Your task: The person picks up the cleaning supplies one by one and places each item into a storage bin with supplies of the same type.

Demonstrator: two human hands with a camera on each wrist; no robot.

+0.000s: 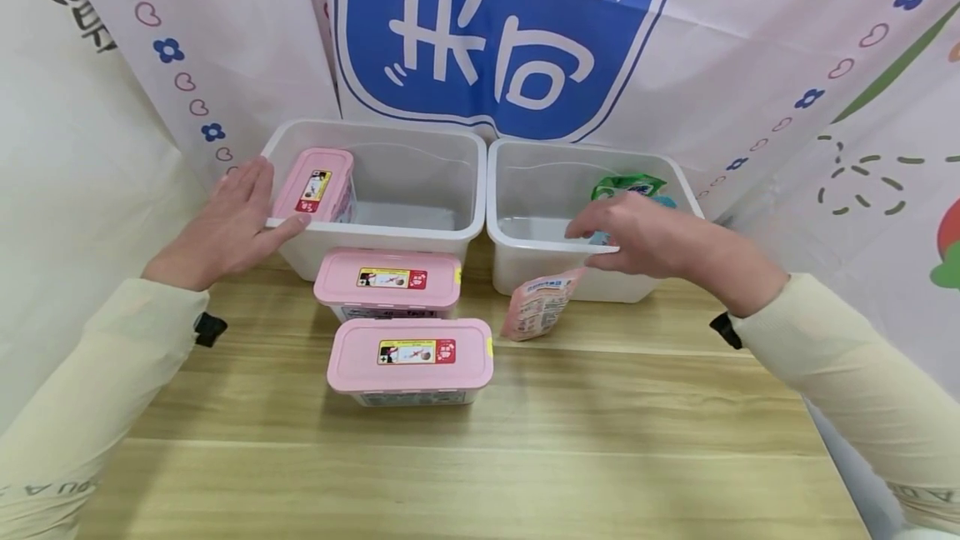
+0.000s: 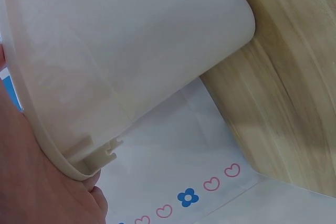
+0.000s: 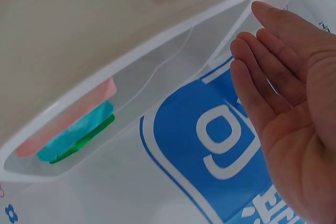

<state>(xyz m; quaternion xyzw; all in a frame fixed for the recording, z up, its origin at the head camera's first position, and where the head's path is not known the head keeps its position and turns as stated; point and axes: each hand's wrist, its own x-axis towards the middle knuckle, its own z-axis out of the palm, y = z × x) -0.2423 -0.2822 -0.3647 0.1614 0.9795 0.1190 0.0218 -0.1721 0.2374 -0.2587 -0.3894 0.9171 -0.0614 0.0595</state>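
My left hand (image 1: 225, 223) rests on the left front corner of the left white bin (image 1: 405, 233), its thumb along the front rim. The left wrist view shows the hand (image 2: 42, 177) against the bin's rim. Inside that bin stands a pink-lidded box (image 1: 318, 182). Over the front rim of the right white bin (image 1: 525, 261), my right hand (image 1: 645, 227) has loosely bent fingers and holds nothing. In this bin are a green pouch (image 3: 86, 141), a blue pouch (image 3: 79, 128) and a pink pouch (image 3: 68, 116), side by side. Another pink pouch (image 1: 540, 307) stands tilted before it.
Two more pink-lidded boxes, a rear one (image 1: 387, 280) and a front one (image 1: 411, 348), stand on the wooden table (image 1: 480, 465) before the left bin. A printed cloth (image 1: 675, 48) hangs right behind both bins.
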